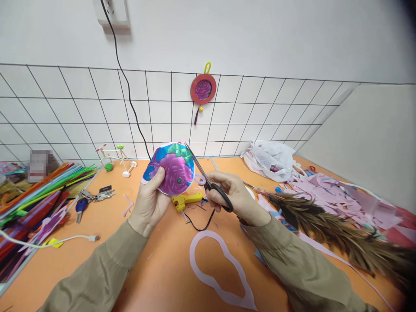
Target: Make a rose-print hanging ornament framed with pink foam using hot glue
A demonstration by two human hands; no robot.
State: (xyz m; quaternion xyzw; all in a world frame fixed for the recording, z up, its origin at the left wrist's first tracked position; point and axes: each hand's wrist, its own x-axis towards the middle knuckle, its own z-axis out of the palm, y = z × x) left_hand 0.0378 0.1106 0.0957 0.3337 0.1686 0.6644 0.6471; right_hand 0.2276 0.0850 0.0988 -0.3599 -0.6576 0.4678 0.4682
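Observation:
My left hand (151, 197) grips a round piece of shiny fabric (177, 171) printed with a purple flower, green leaves and blue ground, thumb on its face. A pair of black-handled scissors (224, 196) sits in my right hand (232, 193), fingers wrapped round the handles. The blades point up and left, along the right edge of the fabric circle. Whether they touch it I cannot tell. Just under the circle lies a yellow glue gun (186, 199) with a black cord. A pink ring-shaped cutout (224, 273) rests on the orange table (162, 268) in front of me.
At left are bright pipe cleaners (61, 182), keys (94, 197) and a white cable (65, 239). A small stick model (118, 158) stands behind. Rightward lie a plastic bag (269, 160), pink scraps (334, 195) and a feather duster (325, 225). A red round ornament (194, 89) hangs on the tiled wall.

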